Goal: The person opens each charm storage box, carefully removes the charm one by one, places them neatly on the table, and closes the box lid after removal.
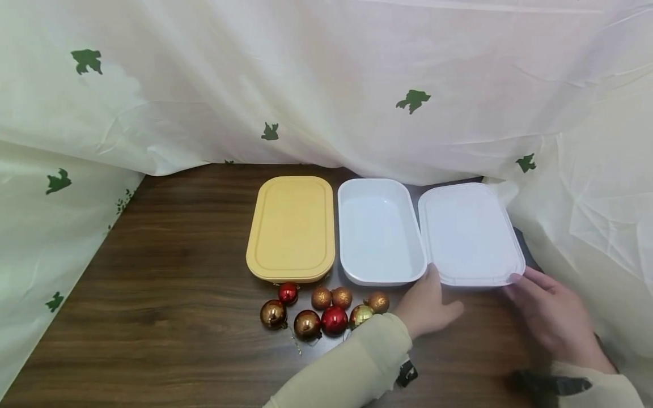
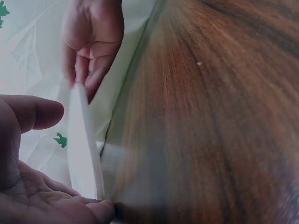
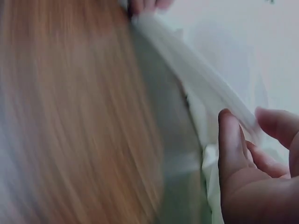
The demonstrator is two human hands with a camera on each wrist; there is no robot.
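A flat white lid [image 1: 471,235] lies to the right of an uncovered white container [image 1: 374,275]. My right hand [image 1: 556,311] pinches the lid's near right corner, thumb on top and fingers beneath, as the right wrist view shows. At the near left corner, the fingers of my left hand [image 1: 428,306] touch the lid from below. In the left wrist view its thumb [image 2: 42,112] stands apart from the lid [image 2: 84,154]. Left of the white container is a yellow container with a yellow lid [image 1: 293,226] on it.
Several shiny baubles lie in front of the containers, among them a red bauble [image 1: 334,321] and a brown bauble [image 1: 273,314]. My left sleeve [image 1: 352,362] passes close beside them. White cloth [image 1: 326,79] with green bird shapes hangs around the dark wooden table [image 1: 168,294].
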